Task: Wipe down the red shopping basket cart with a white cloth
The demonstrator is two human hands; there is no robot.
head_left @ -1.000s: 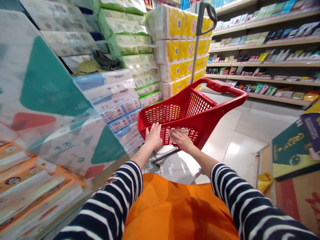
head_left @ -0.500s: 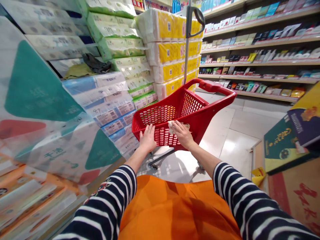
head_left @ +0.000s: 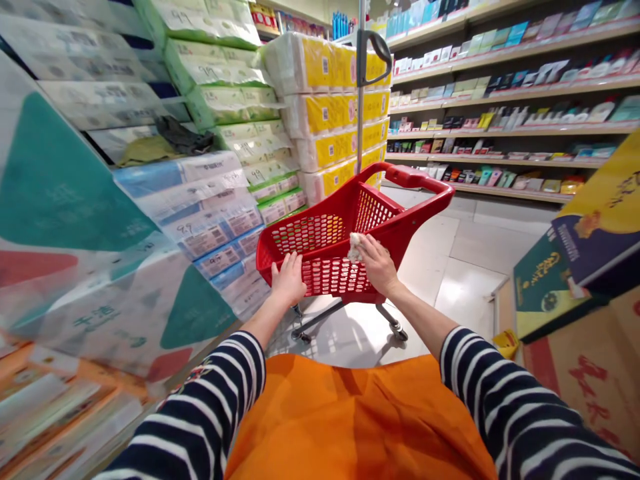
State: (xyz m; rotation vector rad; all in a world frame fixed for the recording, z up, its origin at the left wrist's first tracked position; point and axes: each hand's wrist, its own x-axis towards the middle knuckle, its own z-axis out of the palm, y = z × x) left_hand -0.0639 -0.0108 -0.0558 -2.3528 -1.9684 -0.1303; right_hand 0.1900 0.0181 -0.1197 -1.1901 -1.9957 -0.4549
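Observation:
A red plastic shopping cart basket (head_left: 327, 252) with slotted sides stands in front of me on a grey wheeled frame. At its near side, my left hand (head_left: 289, 279) lies over the top rim close to the left corner, fingers stretched out and slightly apart. Farther right along the same side, my right hand (head_left: 379, 265) presses a crumpled whitish cloth (head_left: 355, 247) against the rim and outer wall. Part of the cloth is hidden under the fingers. The red handle (head_left: 417, 177) rises at the cart's right end, untouched.
Stacked tissue packs (head_left: 210, 207) rise on the left, with dark and olive cloths (head_left: 183, 135) lying on them. Yellow-and-white packs (head_left: 323, 117) stand behind the cart beside a grey pole. Shelves (head_left: 505, 130) line the back right. Cartons (head_left: 575, 280) stand at the right.
My right hand has slid with the cloth rightward along the basket's side, toward the handle end. My left hand keeps its place on the rim. The whole view has shifted slightly.

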